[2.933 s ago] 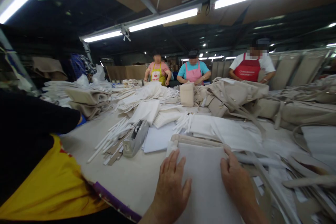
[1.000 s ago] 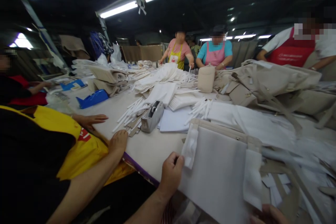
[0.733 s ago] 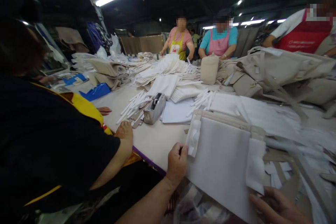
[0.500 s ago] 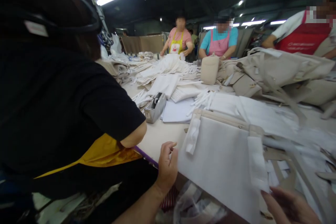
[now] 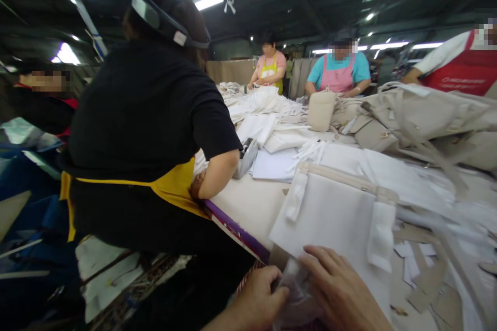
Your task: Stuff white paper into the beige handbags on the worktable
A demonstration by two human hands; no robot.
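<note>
The sheet of crumpled, clear plastic film (image 5: 298, 285) lies right between the two hands, at the near edge of the cream-topped table (image 5: 244, 199), and it is bunched too loosely to show a long axis. The left hand (image 5: 259, 294) is curled, thumb and fingers closed, and appears to pinch the film's left side. The right hand (image 5: 341, 289) is loosely spread, fingers extended and pointing up and to the left, lying over the film's right side and the near part of a flat, beige bag faced with a smooth white sheet (image 5: 330, 212); whether its fingertips press on either cannot be told. The bag lies on the table just beyond the film, away from the person, and the right hand is the nearer to it. Its beige, padded-looking rim (image 5: 341, 176) runs along the far side, slanting down to the right; the right hand hides part of the near side, so which way is longer is unclear. Two narrow, puckered white wraps, one at the left side (image 5: 297, 197) and one at the right (image 5: 381, 235), hang from the rim's ends over the white face. The film looks thin, glossy and creased.
</note>
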